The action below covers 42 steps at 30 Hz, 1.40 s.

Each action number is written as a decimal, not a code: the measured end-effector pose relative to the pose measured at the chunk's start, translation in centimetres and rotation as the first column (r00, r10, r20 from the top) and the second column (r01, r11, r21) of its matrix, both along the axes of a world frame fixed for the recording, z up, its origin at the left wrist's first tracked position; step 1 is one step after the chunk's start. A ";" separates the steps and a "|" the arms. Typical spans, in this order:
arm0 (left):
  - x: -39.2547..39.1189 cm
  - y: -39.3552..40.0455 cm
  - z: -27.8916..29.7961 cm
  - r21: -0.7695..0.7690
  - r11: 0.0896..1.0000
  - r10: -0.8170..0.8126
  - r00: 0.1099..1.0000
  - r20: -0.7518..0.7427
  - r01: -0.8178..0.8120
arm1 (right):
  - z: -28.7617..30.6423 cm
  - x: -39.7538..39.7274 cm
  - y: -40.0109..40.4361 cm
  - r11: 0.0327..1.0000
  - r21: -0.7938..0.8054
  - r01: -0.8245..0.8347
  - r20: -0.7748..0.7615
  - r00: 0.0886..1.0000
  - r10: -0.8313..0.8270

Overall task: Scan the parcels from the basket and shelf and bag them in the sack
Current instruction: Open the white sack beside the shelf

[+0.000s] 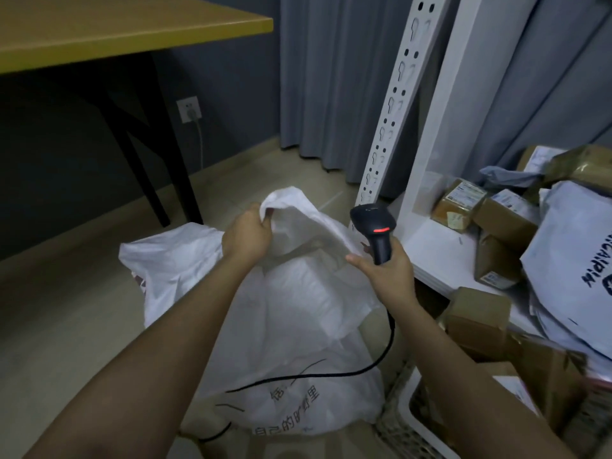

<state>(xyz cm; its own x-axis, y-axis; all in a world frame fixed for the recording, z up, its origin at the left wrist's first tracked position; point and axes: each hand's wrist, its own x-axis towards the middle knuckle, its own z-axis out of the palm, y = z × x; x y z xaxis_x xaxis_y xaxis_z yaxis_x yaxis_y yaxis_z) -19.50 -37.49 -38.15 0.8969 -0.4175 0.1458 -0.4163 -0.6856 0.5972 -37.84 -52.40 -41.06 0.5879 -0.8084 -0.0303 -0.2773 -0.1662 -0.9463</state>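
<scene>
White sack [291, 326] sits slumped on the floor [66, 309] by the shelf's [440, 253] front edge. Left hand [246, 235] fingers bunch its rim up, right hand [385, 271] fingers wrap the scanner [374, 226] handle. Parcels [503, 220] pile on the shelf, basket [414, 422] below.

A yellow-topped table with black legs [132, 31] fills the ten o'clock corner. Grey pleated curtains [334, 77] hang at twelve o'clock. A white wall socket [189, 109] sits between them, above the beige tiled floor [66, 293].
</scene>
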 end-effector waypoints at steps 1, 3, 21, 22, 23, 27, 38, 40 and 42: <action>0.3 0.1 0.5 -0.048 0.999 0.010 0.999 -0.032 -0.011 | -0.4 0.3 -0.1 0.999 -0.039 0.018 -0.020 1.000 -0.019; 0.3 0.7 2.1 -0.155 0.988 0.008 0.998 -0.067 -0.019 | -0.8 0.9 -0.1 0.988 -0.138 0.074 -0.078 0.993 -0.085; -3.8 9.0 16.9 -0.496 0.866 0.086 0.996 0.033 -0.058 | 19.0 -2.6 8.0 0.989 -0.027 0.145 0.331 0.935 -0.128; -4.4 9.5 17.9 -0.505 0.862 0.067 0.997 0.027 -0.044 | 20.8 -3.1 9.0 0.991 -0.009 0.131 0.351 0.929 -0.120; -5.0 9.8 18.8 -0.517 0.855 0.049 0.999 0.009 -0.037 | 22.2 -3.5 9.8 0.993 0.009 0.117 0.367 0.923 -0.113; -7.9 11.9 22.8 -0.635 0.772 -0.030 1.000 0.004 0.026 | 28.1 -6.3 13.8 0.998 -0.013 0.068 0.469 0.882 -0.054; -10.0 12.1 28.3 -0.687 0.716 -0.095 0.992 0.083 0.126 | 34.8 -10.7 15.9 0.988 -0.071 0.135 0.511 0.856 -0.080; -9.4 11.2 26.2 -0.595 0.796 -0.110 0.993 0.040 0.112 | 32.6 -10.3 14.1 0.981 -0.066 0.185 0.428 0.893 -0.140; -8.6 10.5 23.1 -0.486 0.865 -0.139 0.990 0.000 0.122 | 29.4 -9.9 12.2 0.972 -0.049 0.229 0.334 0.921 -0.200</action>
<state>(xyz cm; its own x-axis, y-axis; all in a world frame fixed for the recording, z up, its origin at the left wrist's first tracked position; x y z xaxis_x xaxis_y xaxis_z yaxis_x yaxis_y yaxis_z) -28.11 -26.98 -15.08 0.8471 -0.4163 0.3302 -0.4553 -0.2481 0.8551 -47.77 -40.20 -11.64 0.3660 -0.9072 0.2074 0.0042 -0.2212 -0.9752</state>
